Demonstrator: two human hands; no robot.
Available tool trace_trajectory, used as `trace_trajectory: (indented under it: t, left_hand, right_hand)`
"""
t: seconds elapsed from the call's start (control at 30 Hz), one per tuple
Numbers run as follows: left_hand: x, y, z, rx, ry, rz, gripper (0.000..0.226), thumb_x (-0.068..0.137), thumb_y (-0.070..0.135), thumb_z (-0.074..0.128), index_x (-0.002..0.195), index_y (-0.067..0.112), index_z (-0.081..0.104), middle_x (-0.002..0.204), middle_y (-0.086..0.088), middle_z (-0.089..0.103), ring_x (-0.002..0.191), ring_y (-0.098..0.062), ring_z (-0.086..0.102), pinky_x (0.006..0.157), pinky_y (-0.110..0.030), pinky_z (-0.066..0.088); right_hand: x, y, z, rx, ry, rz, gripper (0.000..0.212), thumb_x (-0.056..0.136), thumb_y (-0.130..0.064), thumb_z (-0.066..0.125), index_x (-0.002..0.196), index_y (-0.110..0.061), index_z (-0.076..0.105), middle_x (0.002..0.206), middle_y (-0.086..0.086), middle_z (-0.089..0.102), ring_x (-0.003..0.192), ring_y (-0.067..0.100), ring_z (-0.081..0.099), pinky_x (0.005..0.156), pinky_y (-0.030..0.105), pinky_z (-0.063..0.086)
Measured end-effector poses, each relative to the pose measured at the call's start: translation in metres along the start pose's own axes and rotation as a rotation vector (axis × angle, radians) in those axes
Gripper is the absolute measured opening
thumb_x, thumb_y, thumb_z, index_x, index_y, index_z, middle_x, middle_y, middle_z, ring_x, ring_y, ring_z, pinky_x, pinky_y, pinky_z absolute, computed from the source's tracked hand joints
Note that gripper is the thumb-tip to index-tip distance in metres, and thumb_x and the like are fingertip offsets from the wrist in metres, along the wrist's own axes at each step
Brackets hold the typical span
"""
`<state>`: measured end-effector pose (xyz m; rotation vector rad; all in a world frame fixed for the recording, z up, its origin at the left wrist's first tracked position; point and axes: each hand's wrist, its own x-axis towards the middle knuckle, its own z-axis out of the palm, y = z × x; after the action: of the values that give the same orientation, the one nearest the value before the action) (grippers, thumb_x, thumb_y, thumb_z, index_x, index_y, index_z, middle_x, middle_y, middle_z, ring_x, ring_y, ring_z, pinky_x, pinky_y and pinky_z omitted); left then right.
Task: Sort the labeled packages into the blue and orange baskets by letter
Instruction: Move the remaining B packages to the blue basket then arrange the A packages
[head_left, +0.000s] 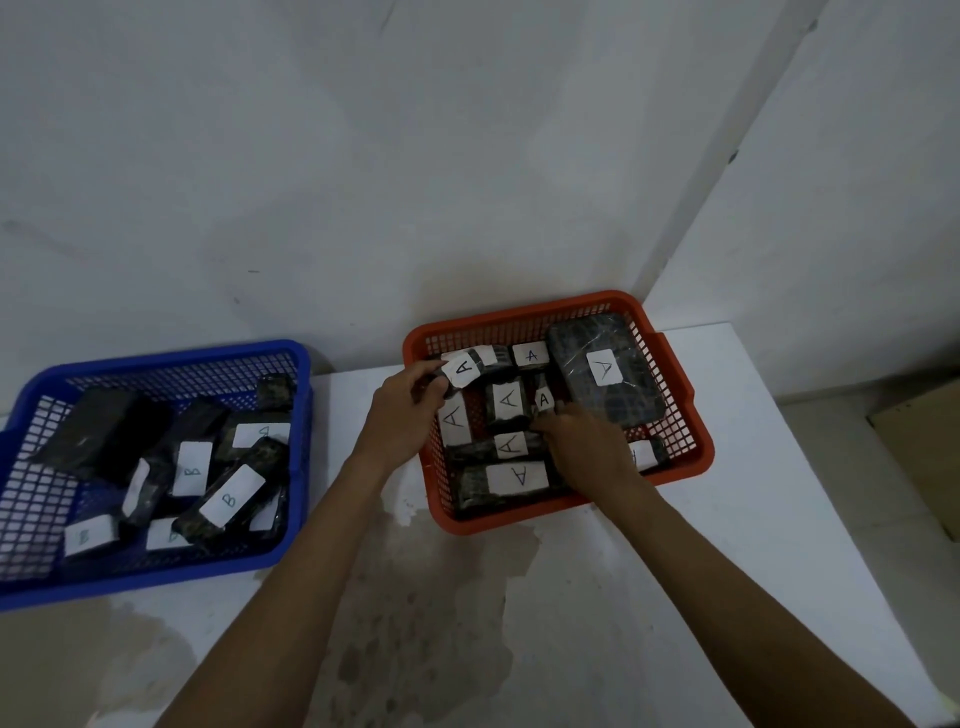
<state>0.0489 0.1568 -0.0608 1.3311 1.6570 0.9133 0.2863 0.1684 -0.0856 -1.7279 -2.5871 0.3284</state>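
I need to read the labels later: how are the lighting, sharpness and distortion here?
Head view: dim, flat light; wide-angle bending at the edges; A labels in the orange basket read clearly; some B labels in the blue basket look faint and soft; both hands sharp.

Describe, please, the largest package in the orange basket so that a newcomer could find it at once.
Start at the orange plastic mesh basket on the white table, right of the blue plastic mesh basket. In its far right corner lies the large dark wrapped package, leaning against the basket's wall. It is much broader than the slim dark packages beside it and carries one white label marked A.
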Motion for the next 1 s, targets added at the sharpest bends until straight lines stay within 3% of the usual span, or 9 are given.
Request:
trace_trajectory:
  t: [0.13,0.3,0.47,0.57,0.67,0.83,1.0]
  left_hand:
    - [-0.001,0.0,0.0,0.005,0.005,0.004,0.028,0.097,0.025,0.05,0.122,0.024,0.061,0.112,0.003,0.068,0.099,-0.009,0.065,0.092,-0.034,0.054]
    - [-0.001,0.003,-0.001,0.012,0.004,0.004,0.029,0.097,0.025,0.049,0.124,0.023,0.06,0.114,0.003,0.066,0.101,-0.011,0.065,0.091,-0.03,0.054]
    - [-0.004,0.006,0.009,0.196,0.006,0.119,0.027,0.096,0.025,0.053,0.121,0.022,0.061,0.114,0.005,0.064,0.096,-0.005,0.059,0.074,-0.006,0.041]
    - [-0.003,0.011,0.021,0.247,-0.039,0.176,0.027,0.094,0.023,0.056,0.12,0.02,0.061,0.117,0.001,0.067,0.098,-0.01,0.062,0.081,-0.018,0.049]
    - [0.001,0.013,0.034,0.431,0.006,0.146,0.022,0.094,0.021,0.056,0.114,0.014,0.063,0.107,-0.006,0.07,0.091,-0.018,0.065,0.076,-0.032,0.054]
    - [0.013,0.02,0.055,0.747,0.07,-0.025,0.017,0.095,0.011,0.048,0.099,0.001,0.061,0.094,-0.015,0.067,0.079,-0.026,0.063,0.06,-0.032,0.046]
    - [0.013,0.022,0.064,1.001,-0.053,-0.036,0.007,0.088,0.002,0.055,0.089,0.006,0.061,0.093,-0.01,0.068,0.081,-0.022,0.065,0.06,-0.028,0.041]
  right_hand:
    - [0.009,-0.007,0.0,-0.165,0.004,-0.029,0.028,0.098,-0.027,0.049,0.122,-0.031,0.063,0.107,0.004,0.064,0.084,0.02,0.065,0.07,0.031,0.052]
    - [0.01,-0.017,0.013,0.0,0.084,-0.023,0.024,0.095,-0.036,0.052,0.111,-0.028,0.068,0.113,0.0,0.065,0.094,0.02,0.063,0.071,0.034,0.053]
    - [0.007,-0.014,0.014,0.136,0.1,-0.005,0.02,0.093,-0.034,0.057,0.103,-0.025,0.071,0.105,0.0,0.067,0.094,0.017,0.062,0.07,0.033,0.054]
    - [0.003,0.0,-0.002,0.459,0.277,0.126,0.016,0.096,-0.027,0.056,0.098,-0.017,0.069,0.088,-0.002,0.068,0.072,0.007,0.06,0.066,0.028,0.055]
    - [-0.001,0.019,-0.017,0.572,0.387,0.208,0.019,0.098,-0.025,0.053,0.1,-0.014,0.068,0.09,-0.001,0.07,0.073,0.008,0.062,0.066,0.017,0.049]
    - [-0.01,0.037,-0.014,0.5,0.284,0.215,0.019,0.097,-0.024,0.054,0.102,-0.016,0.07,0.096,0.001,0.071,0.08,0.013,0.064,0.075,0.032,0.056]
    - [-0.015,0.042,-0.007,0.492,0.231,0.218,0.02,0.097,-0.025,0.054,0.104,-0.017,0.07,0.104,0.0,0.071,0.09,0.012,0.063,0.079,0.025,0.05]
